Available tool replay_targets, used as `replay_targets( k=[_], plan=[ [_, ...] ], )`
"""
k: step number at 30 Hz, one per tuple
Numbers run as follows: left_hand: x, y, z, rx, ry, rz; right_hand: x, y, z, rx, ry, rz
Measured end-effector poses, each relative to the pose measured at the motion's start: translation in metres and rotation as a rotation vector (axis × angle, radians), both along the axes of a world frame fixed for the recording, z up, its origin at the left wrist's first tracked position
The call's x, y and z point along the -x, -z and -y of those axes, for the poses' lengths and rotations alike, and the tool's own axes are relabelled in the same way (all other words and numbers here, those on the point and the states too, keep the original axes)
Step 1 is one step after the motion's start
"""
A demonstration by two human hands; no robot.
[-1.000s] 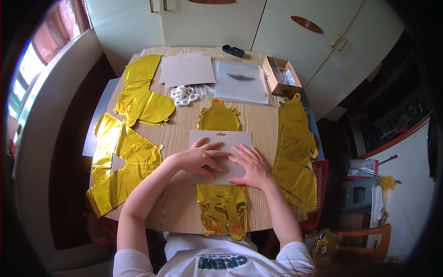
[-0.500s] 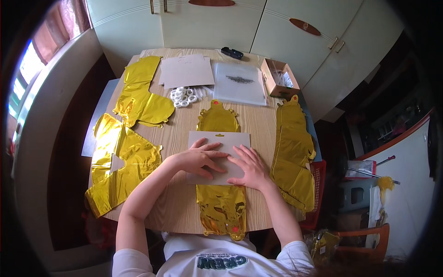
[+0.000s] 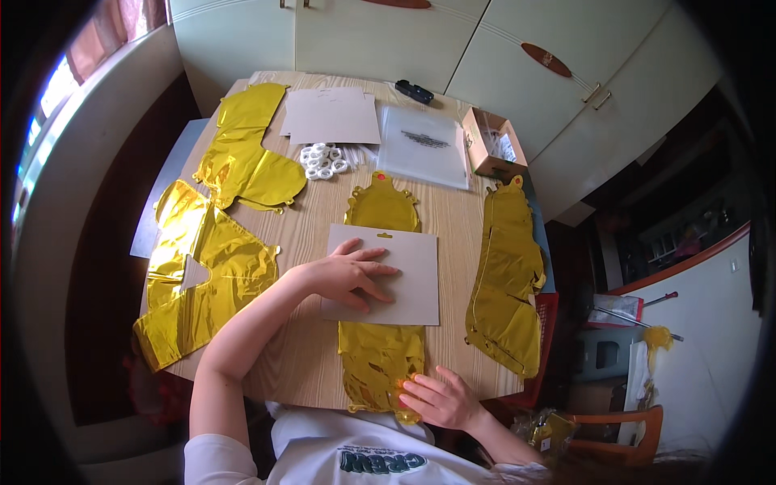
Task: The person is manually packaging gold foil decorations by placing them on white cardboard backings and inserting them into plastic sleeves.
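Note:
A flat gold foil balloon (image 3: 380,360) lies lengthwise in front of me, with a pale grey card (image 3: 414,291) across its middle. A slot is cut near the card's far edge. My left hand (image 3: 349,275) rests on the card, palm down and fingers spread. At the balloon's near end, by the table's front edge, my right hand (image 3: 443,398) touches the lower right corner of the foil. Its fingers are stretched and slightly apart; the thumb is hidden. The balloon's far end shows beyond the card.
More gold foil balloons lie at left (image 3: 206,275), far left (image 3: 250,149) and right (image 3: 507,279). Toward the back are grey cards (image 3: 333,115), white ribbon rolls (image 3: 323,160), clear plastic bags (image 3: 424,149), a cardboard box (image 3: 493,144) and a black object (image 3: 415,91).
My right hand has left the card and come down toward me to the balloon's near end. My left hand has stayed on the card. The view has shifted slightly.

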State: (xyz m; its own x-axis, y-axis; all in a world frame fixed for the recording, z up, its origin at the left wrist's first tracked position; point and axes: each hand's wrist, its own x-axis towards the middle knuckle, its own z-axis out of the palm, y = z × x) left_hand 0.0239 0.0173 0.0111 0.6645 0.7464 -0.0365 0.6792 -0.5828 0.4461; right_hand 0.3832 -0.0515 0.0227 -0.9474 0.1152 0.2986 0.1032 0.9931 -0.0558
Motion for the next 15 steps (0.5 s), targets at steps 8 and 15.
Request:
replay_targets(
  k=[8, 15],
  plan=[
    [0.001, -0.005, 0.002, 0.015, -0.021, -0.002, 0.048, -0.056, -0.045, 0.295, -0.047, -0.269],
    [0.004, 0.017, -0.006, 0.004, -0.068, -0.022, 0.11, -0.049, -0.141, 0.711, 0.278, -0.37]
  ],
)
